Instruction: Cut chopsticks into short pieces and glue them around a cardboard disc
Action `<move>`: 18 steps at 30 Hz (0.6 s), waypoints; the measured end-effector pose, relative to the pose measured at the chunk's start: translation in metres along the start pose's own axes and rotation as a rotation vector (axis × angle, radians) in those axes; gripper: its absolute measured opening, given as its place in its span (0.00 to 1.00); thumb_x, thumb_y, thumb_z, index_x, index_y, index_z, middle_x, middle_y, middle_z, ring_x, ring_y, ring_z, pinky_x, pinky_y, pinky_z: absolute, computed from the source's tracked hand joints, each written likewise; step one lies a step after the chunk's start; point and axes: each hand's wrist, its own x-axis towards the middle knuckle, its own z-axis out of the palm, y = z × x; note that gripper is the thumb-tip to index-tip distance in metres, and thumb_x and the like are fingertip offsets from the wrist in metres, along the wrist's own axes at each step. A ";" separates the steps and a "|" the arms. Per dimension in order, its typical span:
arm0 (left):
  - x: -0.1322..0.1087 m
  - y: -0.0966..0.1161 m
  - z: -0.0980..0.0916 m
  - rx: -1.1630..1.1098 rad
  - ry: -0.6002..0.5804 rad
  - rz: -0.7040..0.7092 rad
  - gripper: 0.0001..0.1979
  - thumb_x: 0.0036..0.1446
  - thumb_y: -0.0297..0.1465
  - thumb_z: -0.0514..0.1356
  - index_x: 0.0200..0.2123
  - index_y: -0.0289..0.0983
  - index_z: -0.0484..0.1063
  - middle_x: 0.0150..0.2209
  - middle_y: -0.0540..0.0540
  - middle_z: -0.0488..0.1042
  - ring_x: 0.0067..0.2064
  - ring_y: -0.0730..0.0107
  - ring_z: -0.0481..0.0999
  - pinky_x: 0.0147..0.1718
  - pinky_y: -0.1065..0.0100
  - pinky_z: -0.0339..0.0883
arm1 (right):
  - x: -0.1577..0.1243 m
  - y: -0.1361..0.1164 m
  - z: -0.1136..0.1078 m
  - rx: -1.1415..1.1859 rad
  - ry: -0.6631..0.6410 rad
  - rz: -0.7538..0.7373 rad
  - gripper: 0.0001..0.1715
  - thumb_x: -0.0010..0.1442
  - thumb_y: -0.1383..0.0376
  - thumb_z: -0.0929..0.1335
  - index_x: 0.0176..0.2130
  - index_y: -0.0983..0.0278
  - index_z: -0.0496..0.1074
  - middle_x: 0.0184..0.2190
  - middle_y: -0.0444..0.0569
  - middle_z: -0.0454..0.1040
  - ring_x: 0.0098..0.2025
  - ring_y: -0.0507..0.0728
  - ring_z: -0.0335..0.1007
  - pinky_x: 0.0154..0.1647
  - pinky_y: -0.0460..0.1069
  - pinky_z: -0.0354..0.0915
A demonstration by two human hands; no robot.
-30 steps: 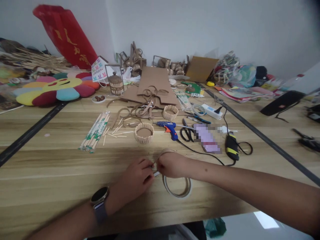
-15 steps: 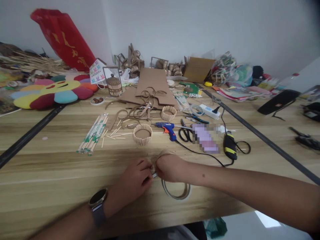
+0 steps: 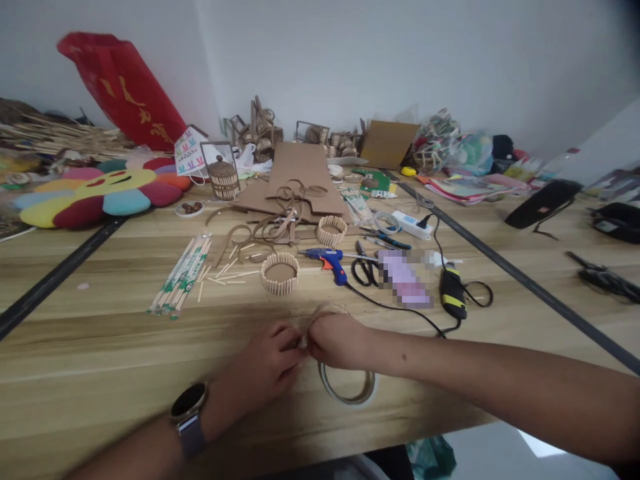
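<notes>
A curled cardboard strip (image 3: 371, 393) forms a loop on the wooden table near its front edge. My right hand (image 3: 337, 340) is closed over the far left part of it, and a tan piece of strip arches above the knuckles. My left hand (image 3: 270, 360), a watch on its wrist, pinches a pale bit of the strip right against the right fist. The fingertips of both hands meet there, and the exact grip is partly hidden. Beyond the hands lie a round stick-walled ring (image 3: 280, 275) and a blue hot glue gun (image 3: 327, 260).
A second stick-walled ring (image 3: 331, 231), brown curled strips (image 3: 265, 227) and cardboard sheets (image 3: 300, 170) lie farther back. Bagged sticks (image 3: 183, 273) are at left. Scissors (image 3: 365, 267), a corded black-yellow tool (image 3: 453, 293) and a power strip (image 3: 413, 225) are at right.
My left fingers have closed in against my right fist, covering the short stretch of strip that showed between the hands. The loop stays below my right hand. The view has shifted slightly.
</notes>
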 end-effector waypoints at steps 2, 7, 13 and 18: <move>0.000 0.001 0.001 0.042 -0.013 -0.012 0.08 0.61 0.25 0.59 0.39 0.43 0.76 0.42 0.46 0.75 0.46 0.59 0.71 0.44 0.59 0.70 | 0.000 0.007 0.000 0.045 0.005 -0.037 0.16 0.61 0.67 0.65 0.42 0.69 0.82 0.41 0.61 0.82 0.44 0.65 0.78 0.40 0.51 0.68; -0.001 0.003 0.005 0.068 -0.025 -0.048 0.07 0.59 0.25 0.61 0.36 0.42 0.75 0.43 0.46 0.75 0.45 0.57 0.72 0.44 0.57 0.70 | -0.001 0.022 0.000 0.171 0.028 -0.096 0.19 0.62 0.72 0.63 0.44 0.63 0.81 0.43 0.51 0.82 0.44 0.57 0.76 0.40 0.46 0.65; -0.004 -0.002 0.010 0.057 -0.012 -0.029 0.07 0.61 0.25 0.59 0.38 0.42 0.75 0.45 0.45 0.74 0.47 0.58 0.70 0.45 0.57 0.69 | -0.004 0.038 0.002 0.369 0.009 -0.117 0.14 0.61 0.72 0.66 0.42 0.64 0.80 0.31 0.43 0.78 0.28 0.49 0.67 0.30 0.42 0.59; -0.005 -0.004 0.015 0.068 0.005 -0.029 0.08 0.61 0.24 0.57 0.37 0.42 0.75 0.46 0.44 0.74 0.48 0.57 0.70 0.45 0.57 0.68 | -0.007 0.057 -0.002 0.428 0.038 -0.089 0.08 0.60 0.69 0.68 0.34 0.68 0.79 0.26 0.41 0.71 0.28 0.49 0.61 0.29 0.43 0.55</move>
